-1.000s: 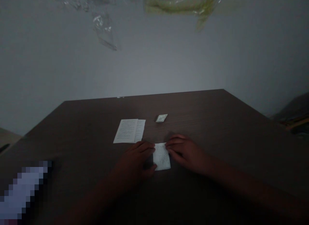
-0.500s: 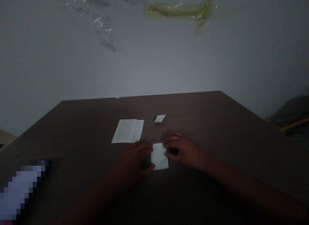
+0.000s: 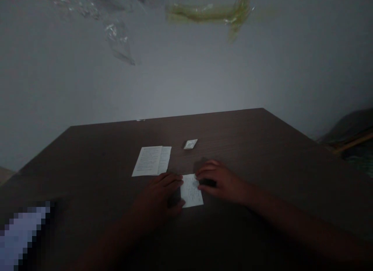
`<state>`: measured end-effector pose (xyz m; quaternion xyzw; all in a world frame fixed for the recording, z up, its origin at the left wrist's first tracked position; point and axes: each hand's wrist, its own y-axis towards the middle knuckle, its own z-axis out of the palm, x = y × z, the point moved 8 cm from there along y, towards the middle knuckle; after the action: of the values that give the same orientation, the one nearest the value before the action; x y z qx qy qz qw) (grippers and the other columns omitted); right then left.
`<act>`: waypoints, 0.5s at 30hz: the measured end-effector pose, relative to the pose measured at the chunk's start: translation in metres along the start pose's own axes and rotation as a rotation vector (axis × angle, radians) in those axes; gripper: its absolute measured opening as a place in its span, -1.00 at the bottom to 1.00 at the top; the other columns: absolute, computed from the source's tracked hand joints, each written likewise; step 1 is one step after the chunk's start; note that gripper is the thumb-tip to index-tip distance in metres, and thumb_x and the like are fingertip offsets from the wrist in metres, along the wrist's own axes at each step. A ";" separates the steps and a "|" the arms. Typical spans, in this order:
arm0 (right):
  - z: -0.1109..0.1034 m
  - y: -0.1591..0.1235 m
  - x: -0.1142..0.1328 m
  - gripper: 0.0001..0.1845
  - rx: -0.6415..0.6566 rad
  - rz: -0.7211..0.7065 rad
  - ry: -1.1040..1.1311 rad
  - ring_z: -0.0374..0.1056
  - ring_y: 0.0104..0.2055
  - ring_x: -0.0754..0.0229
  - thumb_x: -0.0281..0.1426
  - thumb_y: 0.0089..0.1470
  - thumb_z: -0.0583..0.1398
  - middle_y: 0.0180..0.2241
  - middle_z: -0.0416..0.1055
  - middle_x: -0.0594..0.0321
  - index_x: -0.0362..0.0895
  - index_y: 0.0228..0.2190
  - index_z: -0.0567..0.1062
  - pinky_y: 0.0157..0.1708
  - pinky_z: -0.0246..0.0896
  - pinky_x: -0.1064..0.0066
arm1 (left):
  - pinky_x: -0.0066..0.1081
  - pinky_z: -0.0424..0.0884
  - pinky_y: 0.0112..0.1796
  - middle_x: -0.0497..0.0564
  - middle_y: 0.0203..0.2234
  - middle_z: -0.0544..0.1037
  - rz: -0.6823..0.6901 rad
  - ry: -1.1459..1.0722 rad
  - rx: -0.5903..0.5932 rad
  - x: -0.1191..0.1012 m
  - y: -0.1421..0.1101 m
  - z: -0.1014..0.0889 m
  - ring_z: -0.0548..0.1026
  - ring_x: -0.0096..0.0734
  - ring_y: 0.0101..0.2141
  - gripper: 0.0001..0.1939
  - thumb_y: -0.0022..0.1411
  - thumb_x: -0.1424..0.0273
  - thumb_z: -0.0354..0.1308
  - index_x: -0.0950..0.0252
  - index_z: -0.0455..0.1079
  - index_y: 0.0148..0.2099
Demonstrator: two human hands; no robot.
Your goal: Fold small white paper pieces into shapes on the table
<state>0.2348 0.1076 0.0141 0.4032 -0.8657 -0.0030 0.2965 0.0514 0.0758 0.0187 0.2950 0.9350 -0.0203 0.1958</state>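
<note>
A small folded sheet of printed paper [image 3: 190, 193] lies on the table between my two hands. Along its left edge, my left hand [image 3: 163, 193] holds it, fingertips at the upper corner and thumb at the lower one. My right hand [image 3: 218, 179] grips the upper right edge with curled fingers and thumb close together. Beyond my left hand lie two overlapping printed sheets [image 3: 148, 161]. Farther off, a small folded paper piece [image 3: 190, 144] sits on the tabletop.
The brown wooden table [image 3: 233, 135] meets a pale wall [image 3: 204, 80] at its back edge. A pixelated, bright object [image 3: 23, 234] is at the lower left. Yellowish tape [image 3: 204, 13] and clear plastic [image 3: 118, 40] are on the wall. Dark items [image 3: 355, 131] stand beyond the table's right side.
My right thumb has drawn up nearer its fingertips at the paper's right edge. My left hand keeps its place on the paper. The whole view has shifted slightly.
</note>
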 end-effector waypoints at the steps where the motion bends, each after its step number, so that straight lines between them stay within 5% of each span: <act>1: 0.000 0.001 -0.002 -0.81 -0.024 -0.009 -0.005 0.47 0.13 -0.02 -0.33 0.34 0.36 0.02 0.64 0.15 -0.04 -0.03 0.64 0.21 0.26 0.00 | 0.10 0.49 0.23 0.11 0.22 0.60 0.005 0.003 -0.005 0.000 0.000 0.000 0.53 0.04 0.21 -0.52 0.29 0.43 0.36 0.22 0.50 0.25; 10: 0.006 0.015 -0.022 -0.93 -0.168 0.082 -0.097 0.46 -0.03 0.00 -0.46 0.27 0.35 -0.15 0.63 0.19 -0.05 -0.21 0.63 0.08 0.31 0.09 | 0.15 0.49 0.21 0.12 0.23 0.58 0.049 0.059 0.026 -0.001 0.001 0.007 0.50 0.11 0.23 -0.51 0.31 0.42 0.33 0.12 0.54 0.27; 15: 0.005 0.015 -0.016 -0.86 -0.130 0.098 -0.128 0.44 0.05 -0.05 -0.44 0.20 0.38 -0.07 0.59 0.13 -0.08 -0.18 0.60 0.13 0.33 0.06 | 0.13 0.48 0.23 0.11 0.23 0.57 0.024 0.060 0.026 -0.002 0.001 0.004 0.50 0.08 0.23 -0.52 0.31 0.43 0.34 0.11 0.56 0.26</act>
<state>0.2299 0.1278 0.0053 0.3392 -0.8996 -0.0702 0.2658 0.0550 0.0747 0.0155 0.3094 0.9364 -0.0212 0.1643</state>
